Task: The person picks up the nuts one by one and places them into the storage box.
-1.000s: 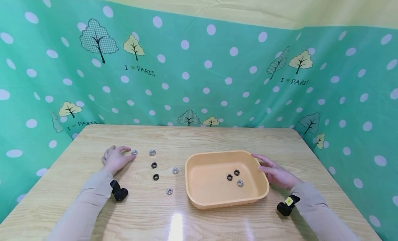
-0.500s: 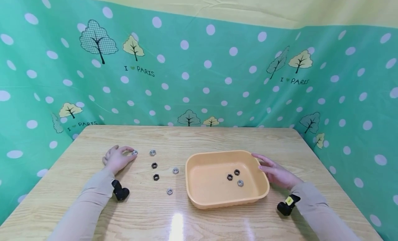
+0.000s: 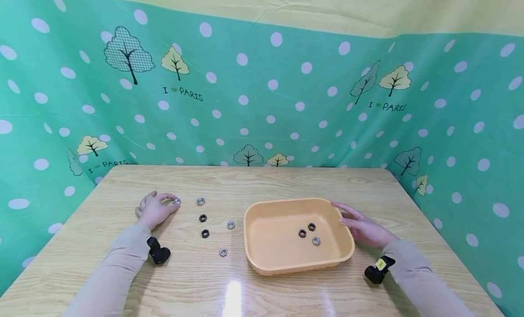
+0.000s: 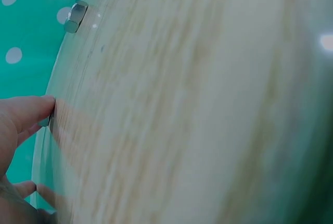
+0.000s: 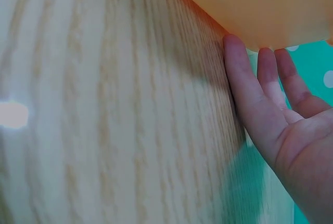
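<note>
1. pale wood grain covers the tabletop (image 3: 262, 289), with a glare spot on its near edge.
2. black wrist-worn cameras sit at both sleeves, the left one (image 3: 157, 252) and the right one (image 3: 378, 268).
3. the orange tray (image 3: 262, 258) stands right of centre; inside it lie two black nuts (image 3: 307, 230) and one silver nut (image 3: 316, 240), close together.
4. the right hand (image 3: 364, 228) rests beside the tray's right wall, fingers straight and relaxed, their tips touching the outer wall (image 5: 260, 5); it grips nothing.
5. loose nuts lie on the tabletop left of the tray: a silver one nearest (image 3: 223, 251), another silver one (image 3: 231, 224) just beside the tray's left wall, two black ones (image 3: 205, 233) (image 3: 202, 217) in a short column, and a silver one farther back (image 3: 200, 201).
6. the left hand (image 3: 153, 210) lies on the tabletop well left of the tray, index finger and thumb curled round a silver nut (image 3: 177, 201), pinching it while it sits on the wood; the left wrist view shows a fingertip (image 4: 36, 107) against its edge.
7. a green spotted cloth (image 3: 262, 103) with trees hangs behind.
</note>
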`<state>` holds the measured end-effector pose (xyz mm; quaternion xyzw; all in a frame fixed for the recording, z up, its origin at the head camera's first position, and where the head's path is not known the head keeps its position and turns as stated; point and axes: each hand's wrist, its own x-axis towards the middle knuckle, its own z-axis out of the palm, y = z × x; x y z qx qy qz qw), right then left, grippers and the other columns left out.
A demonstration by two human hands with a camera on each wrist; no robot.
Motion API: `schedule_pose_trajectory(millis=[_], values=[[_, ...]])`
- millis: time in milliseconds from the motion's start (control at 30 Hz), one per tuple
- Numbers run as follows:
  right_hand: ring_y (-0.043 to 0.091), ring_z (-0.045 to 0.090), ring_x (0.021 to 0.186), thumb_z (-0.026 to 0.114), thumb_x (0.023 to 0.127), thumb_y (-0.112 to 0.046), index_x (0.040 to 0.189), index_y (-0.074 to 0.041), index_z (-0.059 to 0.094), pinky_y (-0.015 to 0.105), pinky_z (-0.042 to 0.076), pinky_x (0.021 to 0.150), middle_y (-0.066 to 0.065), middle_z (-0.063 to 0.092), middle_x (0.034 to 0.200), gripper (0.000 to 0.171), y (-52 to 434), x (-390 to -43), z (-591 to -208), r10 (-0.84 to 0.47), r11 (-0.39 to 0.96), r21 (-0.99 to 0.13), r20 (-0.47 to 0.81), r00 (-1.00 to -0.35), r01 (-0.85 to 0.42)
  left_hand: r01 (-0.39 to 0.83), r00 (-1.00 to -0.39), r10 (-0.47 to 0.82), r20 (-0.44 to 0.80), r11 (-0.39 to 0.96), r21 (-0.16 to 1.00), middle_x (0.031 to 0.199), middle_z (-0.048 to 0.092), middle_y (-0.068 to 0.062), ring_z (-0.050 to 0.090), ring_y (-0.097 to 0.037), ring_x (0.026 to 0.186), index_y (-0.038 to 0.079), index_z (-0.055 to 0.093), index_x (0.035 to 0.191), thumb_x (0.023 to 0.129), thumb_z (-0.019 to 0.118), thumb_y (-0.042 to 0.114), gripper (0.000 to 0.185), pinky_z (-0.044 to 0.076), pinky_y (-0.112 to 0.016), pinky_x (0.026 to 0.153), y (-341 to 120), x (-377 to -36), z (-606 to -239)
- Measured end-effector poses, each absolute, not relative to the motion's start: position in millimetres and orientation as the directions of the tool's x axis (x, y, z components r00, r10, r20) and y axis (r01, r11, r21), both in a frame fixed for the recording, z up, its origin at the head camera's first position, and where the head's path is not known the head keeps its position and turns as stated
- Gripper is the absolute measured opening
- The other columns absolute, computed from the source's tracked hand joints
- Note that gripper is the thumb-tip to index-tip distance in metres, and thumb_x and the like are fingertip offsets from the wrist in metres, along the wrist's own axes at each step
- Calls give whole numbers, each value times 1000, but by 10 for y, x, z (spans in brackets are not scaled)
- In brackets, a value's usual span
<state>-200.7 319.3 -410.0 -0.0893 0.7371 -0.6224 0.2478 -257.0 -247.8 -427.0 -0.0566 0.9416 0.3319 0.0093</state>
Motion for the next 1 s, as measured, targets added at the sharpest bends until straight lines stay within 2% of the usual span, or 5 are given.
schedule_pose_trajectory(millis=[233,533,800,1000], values=[[11,54,115,46,99,-24,152,-20,16,36,48,95,30,14,152,61,3183,-1994,-4107,-440,201,-961,-259,-860,187,-111,-994,-95,-59,774,623,145,5,-41,0,-63,130,3,58,112,89,61,34,39,0,-72,98,-2475,-2569,-4269],[11,53,117,47,99,-23,152,-20,17,33,48,96,30,12,152,61,3188,-1994,-4112,-429,170,-964,-258,-866,203,-113,-993,-96,-62,777,619,146,5,-41,0,-63,130,3,58,110,89,61,34,37,0,-72,98,-2466,-2572,-4258],[14,50,121,47,98,-23,152,-17,14,34,48,97,29,11,153,63,3185,-1996,-4076,-419,194,-960,-269,-867,204,-110,-994,-94,-59,777,620,146,6,-41,1,-62,131,2,58,109,89,60,30,34,-1,-72,99,-2439,-2571,-4237],[18,50,123,48,98,-22,152,-15,14,36,47,98,29,12,153,64,3182,-2009,-4070,-414,199,-958,-275,-868,208,-93,-996,-75,-56,785,612,146,5,-41,1,-63,130,2,57,110,91,58,33,36,-1,-73,98,-2476,-2565,-4265]])
